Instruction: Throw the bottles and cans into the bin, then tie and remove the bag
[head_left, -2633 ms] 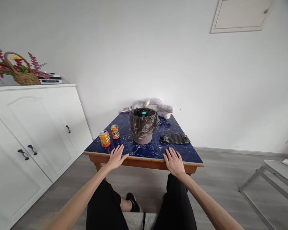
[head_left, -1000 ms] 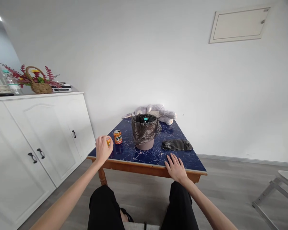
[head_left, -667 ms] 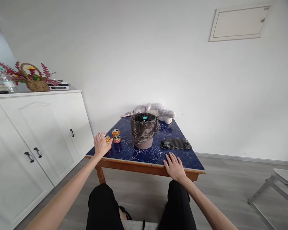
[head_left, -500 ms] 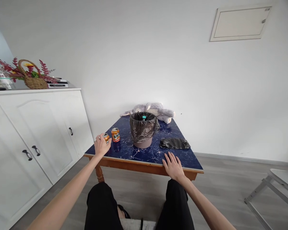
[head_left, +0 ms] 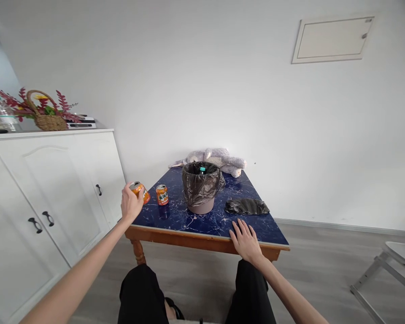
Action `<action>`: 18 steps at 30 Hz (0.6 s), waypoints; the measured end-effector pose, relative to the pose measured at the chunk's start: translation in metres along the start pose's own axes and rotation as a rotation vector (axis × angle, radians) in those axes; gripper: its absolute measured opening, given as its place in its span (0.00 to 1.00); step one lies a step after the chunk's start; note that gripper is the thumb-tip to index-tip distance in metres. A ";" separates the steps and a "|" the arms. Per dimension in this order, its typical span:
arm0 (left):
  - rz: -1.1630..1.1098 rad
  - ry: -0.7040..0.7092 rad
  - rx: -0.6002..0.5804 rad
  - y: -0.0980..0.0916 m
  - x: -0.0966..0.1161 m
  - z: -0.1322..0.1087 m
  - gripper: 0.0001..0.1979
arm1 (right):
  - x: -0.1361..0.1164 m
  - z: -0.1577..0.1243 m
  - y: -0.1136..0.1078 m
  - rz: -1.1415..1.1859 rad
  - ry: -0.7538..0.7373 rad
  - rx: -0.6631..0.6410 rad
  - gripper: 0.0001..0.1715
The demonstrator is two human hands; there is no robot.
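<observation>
My left hand (head_left: 131, 202) is wrapped round an orange drink can (head_left: 142, 194), tilted and raised at the table's left edge. A second orange can (head_left: 162, 195) stands upright on the blue marble-patterned table (head_left: 175, 222), just right of the held one. My right hand (head_left: 245, 240) lies flat with fingers spread on the table's front edge. In the middle stands a small trash bin (head_left: 201, 207) lined with a black plastic bag (head_left: 202, 186); a bottle with a teal cap (head_left: 202, 170) pokes up inside it. A folded black plastic bag (head_left: 247, 206) lies beyond my right hand.
A grey plush toy (head_left: 234, 163) lies at the table's back against the wall. On the left, a white cabinet (head_left: 64, 180) carries a wicker basket of flowers (head_left: 50, 121). A grey folding stool or chair (head_left: 384, 265) stands on the floor at right.
My left hand has lifted one can off the table, moved it left and tilted it. The right hand stays on the table edge. The view has shifted slightly.
</observation>
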State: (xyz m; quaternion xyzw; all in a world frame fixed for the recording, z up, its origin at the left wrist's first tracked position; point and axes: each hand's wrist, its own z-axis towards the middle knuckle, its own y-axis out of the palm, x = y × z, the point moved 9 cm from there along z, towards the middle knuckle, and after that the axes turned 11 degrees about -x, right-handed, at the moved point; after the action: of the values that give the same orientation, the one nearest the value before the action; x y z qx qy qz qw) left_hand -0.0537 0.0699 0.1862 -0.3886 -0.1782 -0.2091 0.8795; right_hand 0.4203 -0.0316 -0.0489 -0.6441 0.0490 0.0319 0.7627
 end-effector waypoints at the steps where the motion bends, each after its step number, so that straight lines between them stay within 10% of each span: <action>1: -0.037 0.040 0.030 -0.011 0.013 0.008 0.33 | 0.000 0.000 0.000 0.003 0.000 0.003 0.36; 7: -0.386 0.309 -0.003 -0.026 0.130 0.053 0.37 | -0.002 -0.002 -0.004 0.014 -0.003 0.022 0.37; 12: -0.586 0.408 -0.319 0.038 0.223 0.065 0.43 | -0.003 -0.002 -0.007 0.023 -0.011 0.043 0.37; 18: -0.378 0.364 -0.470 0.110 0.244 0.078 0.47 | -0.004 -0.002 -0.012 0.034 0.004 0.051 0.37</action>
State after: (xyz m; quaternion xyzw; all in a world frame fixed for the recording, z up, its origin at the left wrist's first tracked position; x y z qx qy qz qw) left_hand 0.1976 0.1404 0.2846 -0.4970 -0.0341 -0.4693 0.7291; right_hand 0.4175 -0.0356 -0.0371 -0.6235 0.0622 0.0421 0.7782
